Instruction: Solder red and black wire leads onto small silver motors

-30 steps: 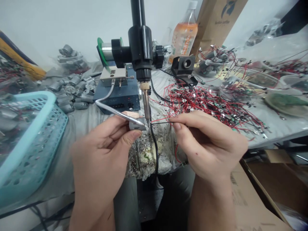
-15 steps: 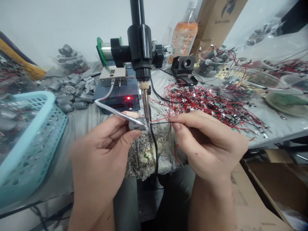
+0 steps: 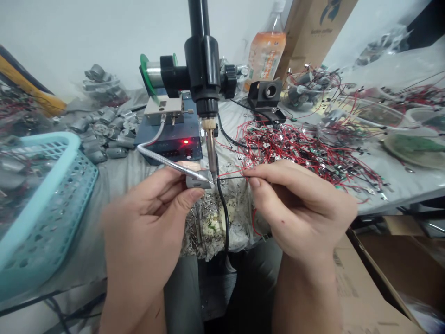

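Note:
My left hand (image 3: 146, 218) is closed around a small grey motor (image 3: 198, 182), holding it just under the tip of the fixed soldering iron (image 3: 210, 148). My right hand (image 3: 299, 204) pinches a thin black wire (image 3: 231, 176) and holds its end against the motor at the iron's tip. A flexible metal solder feed tube (image 3: 163, 160) comes in from the left and ends at the same spot. The iron hangs from a black clamp (image 3: 201, 69) on a vertical post.
A blue control box (image 3: 170, 144) with a lit red lamp stands behind the iron. A heap of red wires (image 3: 299, 148) lies to the right, grey motors (image 3: 100, 130) at the back left, a light-blue basket (image 3: 38, 204) on the left, and cardboard boxes (image 3: 385, 278) at the lower right.
The red lamp on the control box came on after the earliest frame and stays lit. Both hands have kept almost still at the iron's tip.

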Tool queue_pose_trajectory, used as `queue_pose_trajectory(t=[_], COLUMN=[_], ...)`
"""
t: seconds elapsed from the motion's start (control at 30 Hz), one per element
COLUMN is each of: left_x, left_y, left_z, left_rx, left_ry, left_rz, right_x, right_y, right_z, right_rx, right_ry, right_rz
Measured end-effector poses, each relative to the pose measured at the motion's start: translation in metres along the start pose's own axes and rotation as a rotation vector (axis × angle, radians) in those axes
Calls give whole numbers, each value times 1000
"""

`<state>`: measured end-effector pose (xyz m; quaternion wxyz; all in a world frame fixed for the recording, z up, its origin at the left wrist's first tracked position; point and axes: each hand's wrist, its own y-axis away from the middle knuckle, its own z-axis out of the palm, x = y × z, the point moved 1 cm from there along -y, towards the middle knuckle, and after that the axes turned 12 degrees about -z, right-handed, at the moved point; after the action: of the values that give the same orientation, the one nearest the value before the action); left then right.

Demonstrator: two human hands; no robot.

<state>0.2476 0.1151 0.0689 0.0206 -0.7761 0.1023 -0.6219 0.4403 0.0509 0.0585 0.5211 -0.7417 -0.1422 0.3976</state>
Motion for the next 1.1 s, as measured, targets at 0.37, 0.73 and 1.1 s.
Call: queue_pose_trajectory(t=[0.37,0.73,1.1], left_x=[-3,0,-3], left_y=[1,2,2], left_z=[-1,-1,-1], left_rx=[-5,6,29], left_ry=[-18,-23,-46], left_rz=[-3,3,15], right_x=[-2,-1,0], right_y=[0,-1,0], right_z=[-1,0,1], right_rx=[-7,-11,-14], right_ry=[33,26,22], right_rz=[6,9,12])
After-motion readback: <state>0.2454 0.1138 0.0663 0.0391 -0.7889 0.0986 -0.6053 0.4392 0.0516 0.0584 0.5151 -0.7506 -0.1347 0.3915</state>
